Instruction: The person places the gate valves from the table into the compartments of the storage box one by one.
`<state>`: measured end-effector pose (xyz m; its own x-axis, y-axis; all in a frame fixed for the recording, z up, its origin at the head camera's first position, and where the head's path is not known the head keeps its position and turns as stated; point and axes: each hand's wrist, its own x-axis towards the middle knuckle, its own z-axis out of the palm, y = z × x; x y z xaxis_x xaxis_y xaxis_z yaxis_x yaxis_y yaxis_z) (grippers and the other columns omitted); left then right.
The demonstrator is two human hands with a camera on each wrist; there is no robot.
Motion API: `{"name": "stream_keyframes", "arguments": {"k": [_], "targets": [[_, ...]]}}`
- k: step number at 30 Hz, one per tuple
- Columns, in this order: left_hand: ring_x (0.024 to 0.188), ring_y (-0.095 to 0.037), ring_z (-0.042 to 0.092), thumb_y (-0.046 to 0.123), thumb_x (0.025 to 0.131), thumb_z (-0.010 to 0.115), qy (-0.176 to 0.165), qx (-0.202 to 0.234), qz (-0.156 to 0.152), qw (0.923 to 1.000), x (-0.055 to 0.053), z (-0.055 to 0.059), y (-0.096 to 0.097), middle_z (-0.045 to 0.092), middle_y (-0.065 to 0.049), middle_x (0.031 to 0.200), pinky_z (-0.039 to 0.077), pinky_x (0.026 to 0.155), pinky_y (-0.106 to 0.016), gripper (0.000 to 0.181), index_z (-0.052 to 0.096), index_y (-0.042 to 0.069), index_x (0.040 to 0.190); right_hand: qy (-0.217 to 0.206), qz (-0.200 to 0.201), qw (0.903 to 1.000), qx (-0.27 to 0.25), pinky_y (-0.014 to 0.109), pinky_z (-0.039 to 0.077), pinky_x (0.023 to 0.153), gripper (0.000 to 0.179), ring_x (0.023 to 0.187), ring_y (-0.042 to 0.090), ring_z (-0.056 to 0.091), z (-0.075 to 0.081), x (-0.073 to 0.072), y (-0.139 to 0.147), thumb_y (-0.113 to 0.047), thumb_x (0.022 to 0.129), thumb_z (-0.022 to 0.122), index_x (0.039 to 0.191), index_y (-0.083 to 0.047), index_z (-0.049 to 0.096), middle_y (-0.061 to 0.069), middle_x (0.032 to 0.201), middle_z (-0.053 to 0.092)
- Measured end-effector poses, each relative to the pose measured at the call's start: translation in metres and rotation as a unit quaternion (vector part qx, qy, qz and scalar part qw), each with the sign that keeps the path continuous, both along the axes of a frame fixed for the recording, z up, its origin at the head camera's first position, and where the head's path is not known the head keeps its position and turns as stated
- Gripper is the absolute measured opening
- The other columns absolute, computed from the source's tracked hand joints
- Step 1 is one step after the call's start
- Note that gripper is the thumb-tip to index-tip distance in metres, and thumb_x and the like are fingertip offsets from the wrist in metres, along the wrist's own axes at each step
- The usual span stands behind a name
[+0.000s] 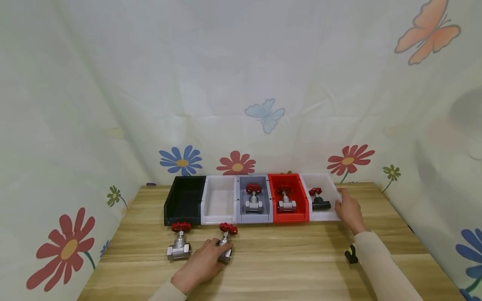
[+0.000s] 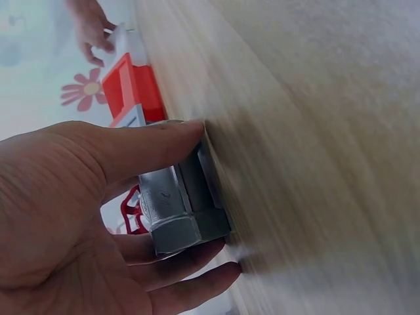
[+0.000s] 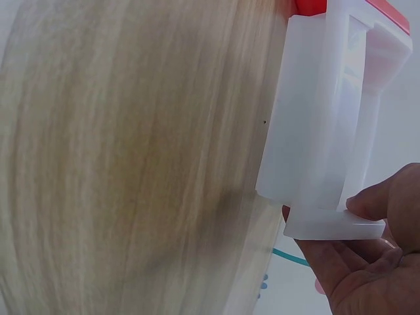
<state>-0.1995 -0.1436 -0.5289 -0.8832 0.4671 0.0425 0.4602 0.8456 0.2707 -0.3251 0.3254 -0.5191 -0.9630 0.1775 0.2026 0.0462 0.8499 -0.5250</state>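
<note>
1. Nearest us: cream L sleeve (image 1: pixel 167 293), btm edge of head view, over wood-grain tabletop (image 1: pixel 278 267).
2. Far L we see outer gate valve (image 1: pixel 178 251), silver w/ red handwheel, upright on tabletop, just in front of black bin (image 1: pixel 183 219).
3. Next along, L hand (image 1: pixel 205 259) grips held gate valve (image 1: pixel 227 256): thumb at one end of hex-ended body, fingers curled abt the other. Red wheel is up, leaning slightly R; we can't tell if body touches wood.
4. Behind, bins run side by side, L to R: black bin, then inner white bin (image 1: pixel 219 218).
5. Grey bin (image 1: pixel 254 218) has upright silver gate valve (image 1: pixel 254 205), red wheel.
6. Red bin (image 1: pixel 290 218) has similar valve (image 1: pixel 287 205), also upright.
7. End white bin (image 1: pixel 324 215) has black-bodied valve (image 1: pixel 321 204) w/ smaller red wheel.
8. R hand (image 1: pixel 349 207) pinches that bin's R wall, thumb inside, fingers outside.
9. Just beside R sleeve (image 1: pixel 384 263): small black item (image 1: pixel 352 255) w/ yellow bit, too small for us to ID.
10. Backdrop (image 1: pixel 211 62) behind has printed flowers & butterflies.
</note>
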Motion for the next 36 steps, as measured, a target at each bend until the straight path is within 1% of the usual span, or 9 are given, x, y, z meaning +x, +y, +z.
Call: {"name": "stream_keyframes", "arguments": {"k": [3,6,10,14,22,30,36], "targets": [[0.108,-0.032,0.058,0.018,0.080,0.079,0.001,-0.006,0.002,1.0000,-0.0020,-0.0005,0.0015,0.060,-0.014,0.120,0.055,0.069,-0.048,0.057,0.061,0.027,0.133,0.005,0.000,1.0000,0.004,0.038,0.043,0.059,0.046,0.072,0.032,0.053,0.0001,0.0006,0.0005,-0.007,0.096,0.047,0.140,0.006,0.040,0.036,0.112,0.061],[0.105,-0.030,0.059,0.018,0.081,0.078,0.000,-0.010,0.002,1.0000,-0.0032,-0.0006,0.0023,0.060,-0.012,0.116,0.054,0.069,-0.046,0.055,0.061,0.027,0.132,0.011,0.000,0.9999,0.008,0.041,0.044,0.061,0.046,0.074,0.034,0.055,0.0002,0.0011,0.0004,-0.006,0.095,0.047,0.139,0.006,0.041,0.038,0.114,0.061],[0.099,-0.026,0.058,0.017,0.081,0.078,0.006,-0.011,-0.001,0.9999,-0.0038,0.0002,0.0030,0.060,-0.009,0.110,0.053,0.070,-0.043,0.051,0.063,0.027,0.129,0.012,-0.001,0.9999,0.005,0.043,0.045,0.061,0.046,0.075,0.035,0.055,0.0003,0.0026,0.0001,-0.005,0.095,0.048,0.139,0.006,0.041,0.039,0.116,0.059],[0.096,-0.024,0.057,0.016,0.080,0.078,0.013,-0.010,0.000,0.9999,-0.0038,-0.0006,0.0030,0.060,-0.008,0.107,0.053,0.070,-0.042,0.050,0.064,0.027,0.127,0.011,-0.001,0.9999,0.006,0.044,0.045,0.062,0.046,0.075,0.035,0.055,0.0002,0.0024,0.0003,-0.005,0.095,0.048,0.139,0.007,0.041,0.038,0.114,0.060],[0.094,-0.021,0.057,0.012,0.078,0.078,0.029,-0.003,-0.009,0.9995,-0.0066,-0.0057,0.0010,0.060,-0.006,0.103,0.052,0.077,-0.040,0.051,0.065,0.025,0.125,0.020,0.005,0.9997,0.014,0.055,0.047,0.071,0.047,0.082,0.045,0.060,0.0018,0.0018,0.0010,-0.005,0.093,0.048,0.137,0.007,0.043,0.040,0.116,0.059],[0.093,-0.017,0.055,0.012,0.080,0.078,0.016,0.005,-0.015,0.9997,-0.0094,-0.0060,-0.0008,0.059,-0.003,0.101,0.051,0.078,-0.038,0.049,0.065,0.026,0.125,0.025,0.005,0.9995,0.018,0.054,0.047,0.067,0.046,0.077,0.042,0.059,0.0007,0.0012,0.0013,-0.005,0.092,0.048,0.136,0.007,0.044,0.040,0.111,0.060],[0.094,-0.018,0.055,0.013,0.081,0.077,0.015,0.008,-0.016,0.9997,-0.0093,-0.0052,-0.0017,0.059,-0.003,0.102,0.052,0.079,-0.039,0.049,0.064,0.027,0.125,0.011,0.002,0.9998,0.014,0.056,0.048,0.072,0.046,0.084,0.045,0.061,0.0008,0.0005,0.0016,-0.005,0.093,0.047,0.138,0.007,0.042,0.040,0.116,0.059]]}}
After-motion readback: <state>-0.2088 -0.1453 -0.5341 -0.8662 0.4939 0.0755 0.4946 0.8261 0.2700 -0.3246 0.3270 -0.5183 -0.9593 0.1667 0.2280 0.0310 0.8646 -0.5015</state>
